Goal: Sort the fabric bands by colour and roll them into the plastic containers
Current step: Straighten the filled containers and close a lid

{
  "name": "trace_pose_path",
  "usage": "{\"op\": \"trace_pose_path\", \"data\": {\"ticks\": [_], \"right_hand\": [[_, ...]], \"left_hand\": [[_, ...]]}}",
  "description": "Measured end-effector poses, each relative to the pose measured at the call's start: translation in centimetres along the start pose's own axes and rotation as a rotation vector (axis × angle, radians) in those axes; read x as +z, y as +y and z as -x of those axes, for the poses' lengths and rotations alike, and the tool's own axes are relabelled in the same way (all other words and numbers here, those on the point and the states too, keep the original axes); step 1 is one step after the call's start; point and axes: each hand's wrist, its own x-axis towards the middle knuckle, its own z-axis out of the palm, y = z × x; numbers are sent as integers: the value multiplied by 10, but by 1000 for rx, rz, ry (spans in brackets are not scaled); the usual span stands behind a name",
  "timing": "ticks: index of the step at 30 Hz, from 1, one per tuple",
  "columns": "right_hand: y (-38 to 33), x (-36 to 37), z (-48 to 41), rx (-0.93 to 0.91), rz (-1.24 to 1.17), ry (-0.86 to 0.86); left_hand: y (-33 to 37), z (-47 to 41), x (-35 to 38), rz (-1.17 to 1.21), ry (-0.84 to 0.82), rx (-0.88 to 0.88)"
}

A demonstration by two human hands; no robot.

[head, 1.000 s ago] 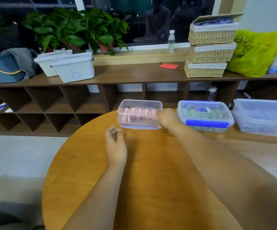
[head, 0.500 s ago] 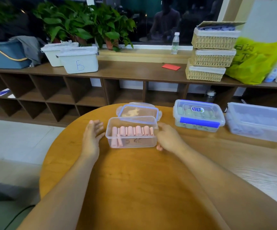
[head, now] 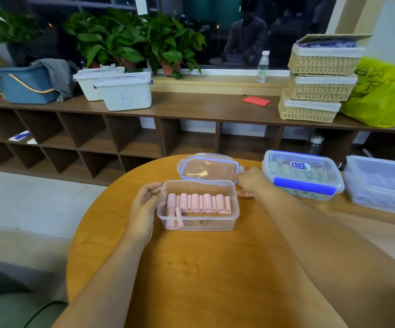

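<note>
A clear plastic container (head: pixel 198 224) stands open on the round wooden table (head: pixel 203 280), with a row of rolled pink fabric bands (head: pixel 200 203) inside. Its blue-rimmed lid (head: pixel 208 168) lies flat just behind it. My left hand (head: pixel 144 205) rests against the container's left wall with loosely curled fingers. My right hand (head: pixel 251 183) is at the container's far right corner. Its fingertips reach the lid's right clip, and its thumb lies straight beside the right wall. A second container (head: pixel 303 177), closed with blue clips, holds greenish rolls to the right.
A large clear bin (head: pixel 381 183) sits at the far right of the table. Behind the table runs a low wooden shelf unit (head: pixel 191 110) with white boxes, stacked wicker baskets (head: pixel 319 86), a blue tub and a yellow bag. The table edge curves off to the left.
The pink container was slid off its lid toward me by my right hand; my left hand came against its left wall. My right hand has shifted to its far corner by the lid.
</note>
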Motion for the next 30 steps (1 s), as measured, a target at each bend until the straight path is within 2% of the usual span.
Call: {"op": "trace_pose_path", "data": {"ticks": [3, 6, 10, 14, 16, 19, 23, 30], "right_hand": [[0, 3, -12, -65, 298, 67], [0, 8, -13, -135, 359, 70], [3, 4, 0, -308, 146, 125], [21, -9, 13, -495, -157, 6], [28, -16, 23, -575, -201, -43], [38, -21, 35, -621, -314, -130], [55, -20, 42, -669, -297, -208], [56, -19, 54, -641, -371, -270]], "left_hand": [[-2, -3, -2, 49, -3, -15], [-1, -4, -2, 78, 10, -35], [3, -3, -2, 95, 15, -56], [6, 0, 1, 138, 32, -52], [8, 0, 2, 142, 56, -56], [12, 1, 6, 129, 81, -69], [15, 5, 7, 69, 62, -66], [28, 11, 4, 118, 56, -35]]}}
